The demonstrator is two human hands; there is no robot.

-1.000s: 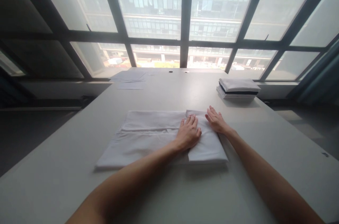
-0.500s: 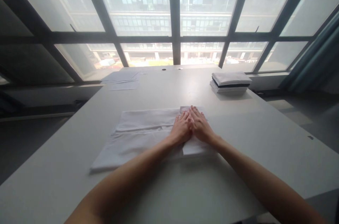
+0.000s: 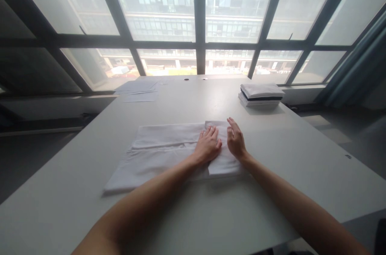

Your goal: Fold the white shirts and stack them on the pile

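Observation:
A white folded garment (image 3: 163, 158) lies flat on the white table, its long side running left to right. At its right end one flap (image 3: 221, 166) is turned over onto the rest of the cloth. My left hand (image 3: 208, 144) presses down on the cloth by the flap's left edge, palm down with fingers stretched out. Over the right part of the flap, my right hand (image 3: 237, 139) stands on its edge, fingers straight and palm facing left. Nothing is held in either hand.
A stack of folded cloths (image 3: 261, 95), white with one dark layer, sits at the table's far right. Sheets of white paper (image 3: 141, 90) lie at the far left. Large windows rise behind the table (image 3: 193, 106), and a curtain (image 3: 352, 58) hangs at right.
My right hand has moved right, away from my left hand, and turned onto its edge. My left hand has stayed in place on the cloth.

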